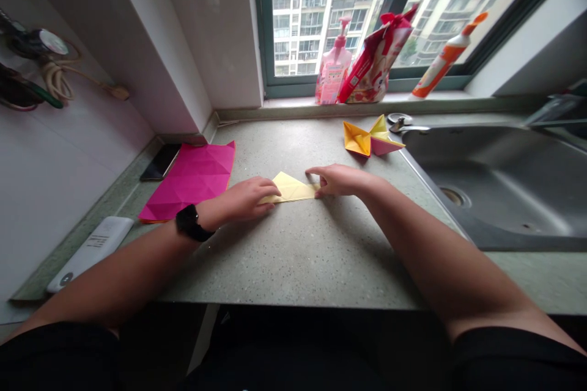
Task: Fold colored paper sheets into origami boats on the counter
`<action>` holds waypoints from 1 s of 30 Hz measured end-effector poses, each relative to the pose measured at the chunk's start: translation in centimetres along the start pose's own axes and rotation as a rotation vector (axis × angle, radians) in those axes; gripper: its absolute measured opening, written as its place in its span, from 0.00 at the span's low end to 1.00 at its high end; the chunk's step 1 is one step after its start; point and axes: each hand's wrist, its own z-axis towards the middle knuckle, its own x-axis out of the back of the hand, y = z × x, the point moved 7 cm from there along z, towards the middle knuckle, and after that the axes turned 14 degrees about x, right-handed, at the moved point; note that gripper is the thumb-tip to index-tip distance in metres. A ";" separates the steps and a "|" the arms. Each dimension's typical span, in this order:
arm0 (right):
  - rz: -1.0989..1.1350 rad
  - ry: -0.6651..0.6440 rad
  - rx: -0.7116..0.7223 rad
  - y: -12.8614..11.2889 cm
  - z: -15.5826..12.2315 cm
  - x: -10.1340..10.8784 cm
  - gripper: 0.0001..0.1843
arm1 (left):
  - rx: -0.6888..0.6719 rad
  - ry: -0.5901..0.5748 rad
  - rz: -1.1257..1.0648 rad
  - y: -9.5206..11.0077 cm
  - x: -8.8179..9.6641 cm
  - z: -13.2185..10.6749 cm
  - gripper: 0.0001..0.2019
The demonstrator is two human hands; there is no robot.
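The folded yellow paper (294, 189) lies on the worktop (293, 263) between the two hands, its peak pointing away from the person and its long straight edge towards them. Its left end runs under the fingers of the left hand (252, 197), and its narrow right end reaches the thumb and bent fingers of the right hand (340, 181).

The left hand is palm down and only slightly spread, with its fingertips on the paper and its thumb near the straight edge; whether the thumb and fingers close on the paper, I cannot tell. A black watch (194, 223) circles the left wrist. The right hand is narrow, its thumb and curled fingers pinching the right tip, while its index finger stretches out above the paper, pointing left.

Just beside the left wrist lie bright pink sheets (195, 174) with crease lines, an orange edge showing beneath them. A dark phone (160, 162) lies against their far left side. Beyond the right hand, near the sink (495, 192), stands a folded paper model (357, 139) with orange, yellow and pink parts, well apart from the yellow paper.
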 end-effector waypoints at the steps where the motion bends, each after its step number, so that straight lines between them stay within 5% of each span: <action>1: 0.005 0.003 0.002 0.1 0.0 0.0 0.45 | -0.028 0.008 -0.014 0.6 -0.6 0.2 0.12; 9: 0.044 0.066 -0.002 1.7 0.3 0.1 0.43 | -0.071 0.083 -0.170 0.8 -2.8 0.4 0.13; 21: 0.006 0.109 0.010 4.3 -0.4 1.0 0.35 | -0.094 0.108 -0.273 -0.2 -3.0 0.9 0.14; 25: -0.054 0.259 0.060 2.8 -0.4 2.0 0.31 | -0.080 0.164 -0.306 -0.7 -2.7 1.0 0.13; 30: -0.095 0.417 0.311 -2.4 -0.5 2.4 0.24 | 0.075 0.223 -0.367 -1.5 -1.8 1.3 0.11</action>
